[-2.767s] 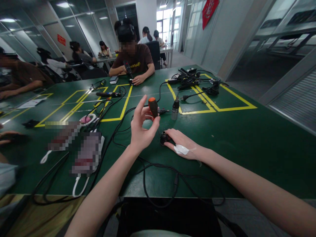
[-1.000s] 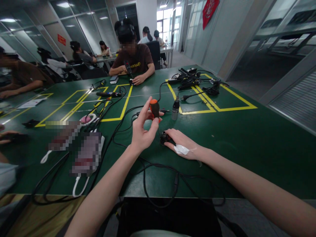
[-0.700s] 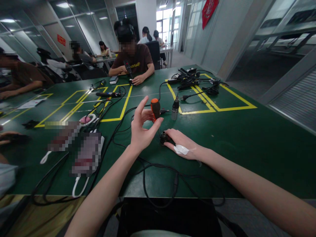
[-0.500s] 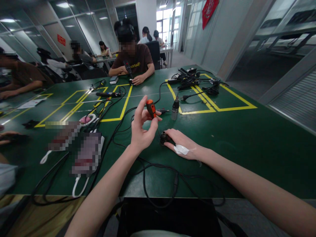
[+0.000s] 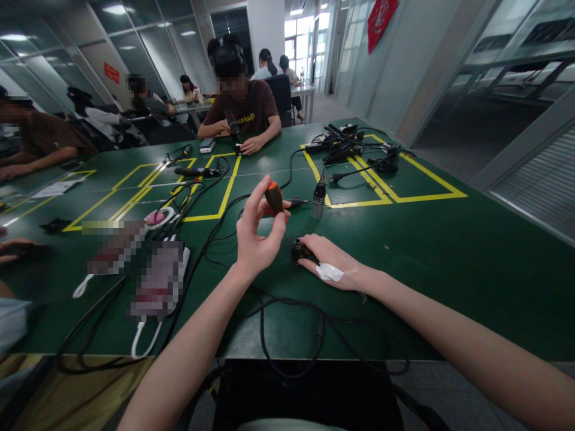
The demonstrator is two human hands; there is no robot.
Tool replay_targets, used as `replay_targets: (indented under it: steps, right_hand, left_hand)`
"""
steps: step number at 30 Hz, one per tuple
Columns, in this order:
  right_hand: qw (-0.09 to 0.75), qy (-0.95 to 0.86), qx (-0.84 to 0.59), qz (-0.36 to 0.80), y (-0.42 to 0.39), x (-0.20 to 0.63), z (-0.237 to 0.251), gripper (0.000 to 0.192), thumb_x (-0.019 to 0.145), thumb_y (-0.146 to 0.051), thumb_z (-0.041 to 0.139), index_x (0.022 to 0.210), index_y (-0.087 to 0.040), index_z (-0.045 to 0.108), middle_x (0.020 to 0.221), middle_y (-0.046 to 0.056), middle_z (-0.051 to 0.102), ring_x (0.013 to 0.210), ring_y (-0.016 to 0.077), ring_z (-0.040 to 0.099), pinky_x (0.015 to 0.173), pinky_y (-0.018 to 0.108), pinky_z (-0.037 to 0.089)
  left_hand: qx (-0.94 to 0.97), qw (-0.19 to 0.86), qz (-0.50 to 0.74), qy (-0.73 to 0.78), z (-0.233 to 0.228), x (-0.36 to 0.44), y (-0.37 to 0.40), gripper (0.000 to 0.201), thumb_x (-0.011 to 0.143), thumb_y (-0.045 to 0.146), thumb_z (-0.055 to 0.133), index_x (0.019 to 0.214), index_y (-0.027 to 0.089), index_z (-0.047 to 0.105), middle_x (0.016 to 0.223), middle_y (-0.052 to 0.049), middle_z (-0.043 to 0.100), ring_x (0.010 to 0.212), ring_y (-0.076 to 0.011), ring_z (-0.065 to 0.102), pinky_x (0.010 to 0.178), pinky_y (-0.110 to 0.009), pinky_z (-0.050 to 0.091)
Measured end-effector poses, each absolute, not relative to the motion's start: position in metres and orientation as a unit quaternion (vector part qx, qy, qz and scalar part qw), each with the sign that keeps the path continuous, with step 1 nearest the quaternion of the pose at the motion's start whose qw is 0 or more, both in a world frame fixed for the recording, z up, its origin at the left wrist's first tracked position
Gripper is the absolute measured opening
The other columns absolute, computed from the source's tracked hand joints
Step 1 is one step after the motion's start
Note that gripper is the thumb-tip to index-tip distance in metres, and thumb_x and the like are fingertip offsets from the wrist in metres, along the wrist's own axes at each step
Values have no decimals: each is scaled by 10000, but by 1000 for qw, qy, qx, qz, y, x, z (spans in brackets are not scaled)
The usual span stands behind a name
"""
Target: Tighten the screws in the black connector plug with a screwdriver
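My left hand [image 5: 260, 230] is closed around the dark and orange handle of a screwdriver [image 5: 274, 199], held tilted above the table between thumb and fingers. Its thin shaft slants down toward a black part with a round metal collar [image 5: 297, 250]. My right hand [image 5: 330, 257] grips that part from the right and holds it against the green table; the fingers hide much of it. Tape with a white pad covers the back of this hand. Just beyond, a black, pointed-tip tool piece with a clear lower section [image 5: 318, 197] stands upright.
Black cables [image 5: 291, 302] loop across the green table [image 5: 449, 257] near its front edge. Two phone-like devices with white straps [image 5: 164, 278] lie at left. A pile of black tools and cords [image 5: 341, 143] sits on yellow-taped areas. Opposite, a person [image 5: 245, 114] works with a tool.
The screwdriver handle has turned in my left fingers, so more of its dark side faces me. My left hand has shifted slightly; my right hand stays put.
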State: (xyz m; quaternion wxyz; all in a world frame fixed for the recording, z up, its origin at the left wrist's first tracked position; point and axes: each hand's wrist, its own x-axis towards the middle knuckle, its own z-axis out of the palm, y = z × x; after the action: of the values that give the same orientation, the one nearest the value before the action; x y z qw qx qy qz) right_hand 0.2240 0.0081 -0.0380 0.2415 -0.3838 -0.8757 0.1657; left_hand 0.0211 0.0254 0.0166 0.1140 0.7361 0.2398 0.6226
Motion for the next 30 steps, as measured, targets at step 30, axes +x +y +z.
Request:
replay_targets:
  steps: [30]
  right_hand:
    - [241, -875, -385, 166, 8, 224, -36, 226, 1002, -214, 643, 1226, -191, 621, 1124, 137, 728, 1017, 313, 688, 911, 489, 574]
  left_hand:
    - [740, 112, 618, 241, 16, 21, 26, 591, 1071, 340, 615, 1614, 302, 385, 1234, -89, 768, 1024, -185, 776, 835, -284, 635]
